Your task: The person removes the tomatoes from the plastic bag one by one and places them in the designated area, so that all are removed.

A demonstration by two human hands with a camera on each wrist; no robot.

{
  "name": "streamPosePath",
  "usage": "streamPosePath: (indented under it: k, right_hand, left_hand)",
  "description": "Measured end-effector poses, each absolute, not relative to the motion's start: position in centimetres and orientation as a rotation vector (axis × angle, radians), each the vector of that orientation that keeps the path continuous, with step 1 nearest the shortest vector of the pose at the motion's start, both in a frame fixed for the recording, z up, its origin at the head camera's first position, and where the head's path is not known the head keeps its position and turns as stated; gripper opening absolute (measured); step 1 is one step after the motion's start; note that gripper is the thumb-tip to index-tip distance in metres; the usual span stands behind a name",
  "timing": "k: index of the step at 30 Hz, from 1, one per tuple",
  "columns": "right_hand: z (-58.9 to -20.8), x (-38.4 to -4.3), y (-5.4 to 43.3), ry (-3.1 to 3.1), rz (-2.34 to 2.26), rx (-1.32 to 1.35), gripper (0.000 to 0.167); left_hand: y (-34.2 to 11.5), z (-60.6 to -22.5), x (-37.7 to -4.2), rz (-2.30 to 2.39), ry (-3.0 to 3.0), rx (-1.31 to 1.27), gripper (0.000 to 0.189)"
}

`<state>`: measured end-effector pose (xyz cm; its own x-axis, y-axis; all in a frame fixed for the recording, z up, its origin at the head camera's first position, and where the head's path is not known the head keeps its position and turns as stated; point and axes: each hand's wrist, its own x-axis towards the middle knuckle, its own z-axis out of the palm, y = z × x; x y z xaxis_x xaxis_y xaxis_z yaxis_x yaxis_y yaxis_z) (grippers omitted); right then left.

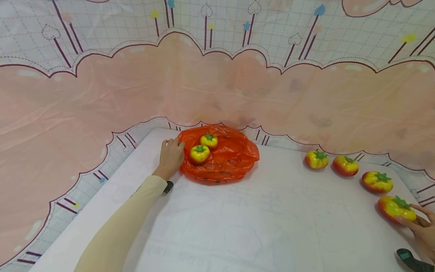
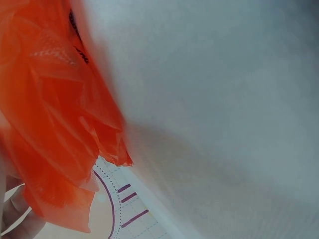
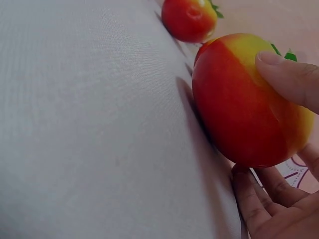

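A red plastic bag lies spread on the white table, with two red-yellow tomatoes on its left part. My left hand pinches the bag's left edge; in the left wrist view, the fingers show only partly behind the red plastic. At the far right, my right hand holds the nearest tomato of a row. In the right wrist view, the thumb presses on that tomato, and the other fingers bend around its opposite side.
Three more tomatoes stand in a slanting row behind the held one, near the table's right back edge. A patterned pink cloth hangs behind the white table. Dark bands sit on both wrists.
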<state>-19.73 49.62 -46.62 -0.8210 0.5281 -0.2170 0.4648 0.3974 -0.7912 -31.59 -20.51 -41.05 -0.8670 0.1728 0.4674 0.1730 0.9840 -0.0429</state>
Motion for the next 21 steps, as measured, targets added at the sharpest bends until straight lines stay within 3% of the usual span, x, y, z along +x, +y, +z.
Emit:
streamPosePath:
  k: [21]
  right_hand:
    - [-46.31,-19.72,49.36,-2.653,1.454,-0.735,0.078]
  left_hand:
    - [-20.59,-41.13,-31.47,0.008,-2.599,-0.262,0.018]
